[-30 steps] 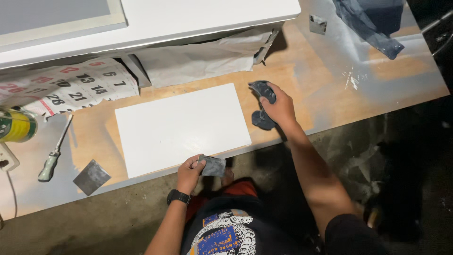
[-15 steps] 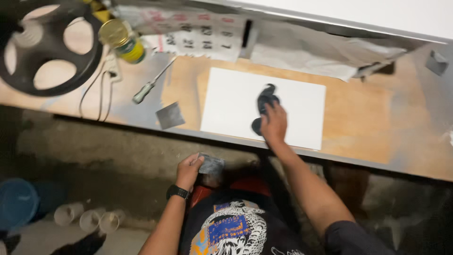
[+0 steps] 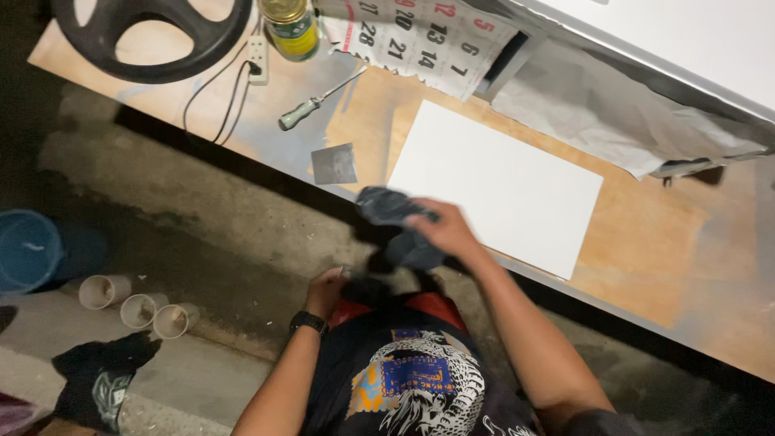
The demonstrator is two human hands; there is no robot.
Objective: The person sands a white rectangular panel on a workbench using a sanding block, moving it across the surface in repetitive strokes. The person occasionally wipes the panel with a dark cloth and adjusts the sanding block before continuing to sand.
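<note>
Up top centre, a calendar sheet (image 3: 420,40) lies on the bench (image 3: 646,242), white with black and red print, partly under a white shelf edge (image 3: 686,40). Left of it stands a can (image 3: 292,26) with yellow-green label, round gold lid. Right of the calendar, crumpled grey paper (image 3: 597,113) is tucked under the shelf.

Right hand (image 3: 448,230), mid-frame, fingers closed around a dark blue-grey rag (image 3: 395,211); rag is bunched, blurred, hanging partly over the bench's near edge, touching the lower left corner of a white board (image 3: 500,182). Board is flat, rectangular, plain, tilted in frame, centre right.

Left hand (image 3: 327,289) sits below the bench edge near the person's waist, fingers curled; something small seems pinched in it, cannot tell what. Black watch (image 3: 308,322) on that wrist.

Just left of the board: small grey metal square (image 3: 334,164). Above that, a screwdriver (image 3: 311,105) with pale green handle. Upper left: black steering wheel (image 3: 145,40), white power strip (image 3: 258,56) with cable.

Lower left floor: blue bucket (image 3: 28,250), three paper cups (image 3: 137,307) on their sides, black cloth (image 3: 101,375).
</note>
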